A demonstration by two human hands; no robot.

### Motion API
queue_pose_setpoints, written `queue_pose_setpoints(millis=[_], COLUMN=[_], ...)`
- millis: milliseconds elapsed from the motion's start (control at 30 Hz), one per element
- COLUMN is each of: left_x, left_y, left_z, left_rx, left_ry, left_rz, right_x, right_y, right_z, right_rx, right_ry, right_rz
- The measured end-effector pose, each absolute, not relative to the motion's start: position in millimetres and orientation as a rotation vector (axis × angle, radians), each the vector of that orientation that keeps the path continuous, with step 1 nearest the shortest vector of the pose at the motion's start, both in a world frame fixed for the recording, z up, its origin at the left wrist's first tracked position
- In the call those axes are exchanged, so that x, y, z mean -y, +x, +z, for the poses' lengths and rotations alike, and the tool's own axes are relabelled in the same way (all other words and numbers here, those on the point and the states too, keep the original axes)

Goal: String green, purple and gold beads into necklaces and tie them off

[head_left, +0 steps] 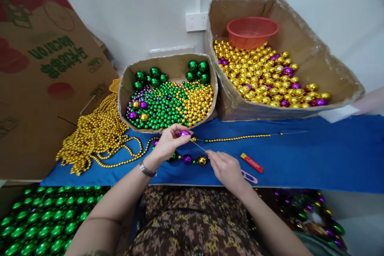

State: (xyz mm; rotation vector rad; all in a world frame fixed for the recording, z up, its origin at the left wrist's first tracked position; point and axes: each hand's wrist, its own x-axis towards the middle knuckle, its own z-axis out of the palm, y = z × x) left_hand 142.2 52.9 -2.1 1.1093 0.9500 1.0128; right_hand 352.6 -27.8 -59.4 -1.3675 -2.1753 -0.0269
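Stringing seems partly done: a purple bead (184, 133) is pinched by the left hand (168, 143), thread (199, 146) by the right hand (225, 169); below, a bead row (202, 161) is strung; between, bare thread is left.

The held purple bead (184, 133) is smooth and very shiny, and it looks like plastic. The gold beads (198, 106) and big green balls (193, 66) gleam like little mirrors. The long gold bead strings (96, 132) are shiny too. Blue cloth (300, 160) covers the table, soft-looking and mostly dull. The big brown box (300, 44) is cardboard, with shiny clear tape (313, 52) on its edge. The printed carton (27, 128) is plain, dull cardboard. The red bowl (252, 28) looks like smooth plastic. The wristband (147, 169) looks like shiny metal. The flowery clothes (180, 224) are dull cloth.
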Motion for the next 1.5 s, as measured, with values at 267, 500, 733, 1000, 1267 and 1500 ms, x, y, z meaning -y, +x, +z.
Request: queue_pose_setpoints(millis=[267,500,733,1000,1267,1500], left_x=[-50.9,-50.2,-50.6,-50.2,-49.2,-47.6], left_y=[142.0,141.9,143.1,143.3,143.7,145.3], left_z=[-0.2,-1.2,-0.4,-1.7,0.4,1.9], left_rx=[-0.995,-0.986,-0.967,-0.984,-0.958,-1.010], left_ry=[1.195,1.170,1.118,1.157,1.068,1.139], left_rz=[1.003,1.006,1.005,1.023,1.001,1.067], right_x=[28.6,30.0,29.3,30.1,28.8,30.4], right_y=[355.5,357.4,357.3,356.5,354.0,346.3], right_z=[-56.1,-54.5,-59.7,-61.0,-65.4,-58.2], right_rx=[2.213,2.219,2.194,2.184,2.159,2.096], right_ry=[-1.413,-1.399,-1.361,-1.368,-1.331,-1.319], right_rz=[-0.039,-0.060,-0.020,0.032,0.161,0.308])
